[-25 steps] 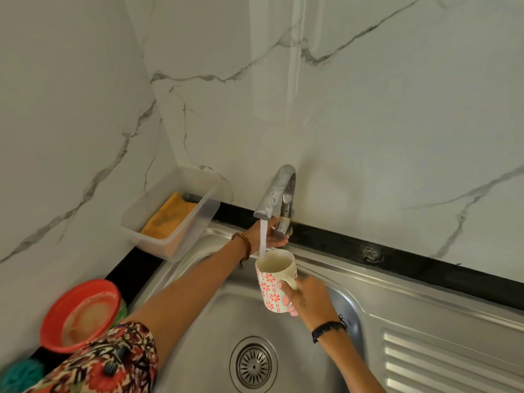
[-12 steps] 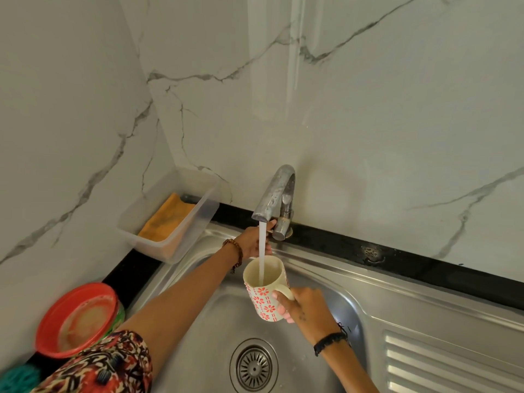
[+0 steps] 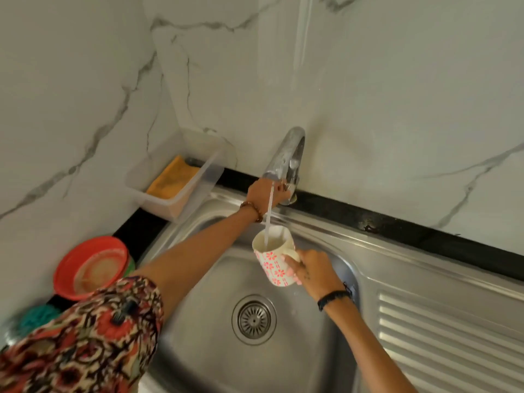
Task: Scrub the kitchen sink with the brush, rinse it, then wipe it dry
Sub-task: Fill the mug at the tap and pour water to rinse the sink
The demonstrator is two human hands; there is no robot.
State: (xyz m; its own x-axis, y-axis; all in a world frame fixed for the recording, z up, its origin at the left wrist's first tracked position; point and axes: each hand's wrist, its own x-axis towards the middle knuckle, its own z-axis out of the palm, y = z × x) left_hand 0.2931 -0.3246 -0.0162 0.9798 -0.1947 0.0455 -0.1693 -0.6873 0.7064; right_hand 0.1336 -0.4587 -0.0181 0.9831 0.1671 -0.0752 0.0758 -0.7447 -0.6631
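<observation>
While the tap runs, the right hand grips the mug mid-frame over the sink; the left hand clasps the tap base; rinse step judged underway; next: shut off, pour around the basin.

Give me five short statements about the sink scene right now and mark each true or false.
1. Water runs from the tap into the mug. True.
2. The right hand holds the mug. True.
3. The left hand rests on the drain. False: it is up at the tap's base.
4. The orange cloth lies in the sink. False: it sits in the clear tub in the corner.
5. The mug has a red flower pattern. True.
</observation>
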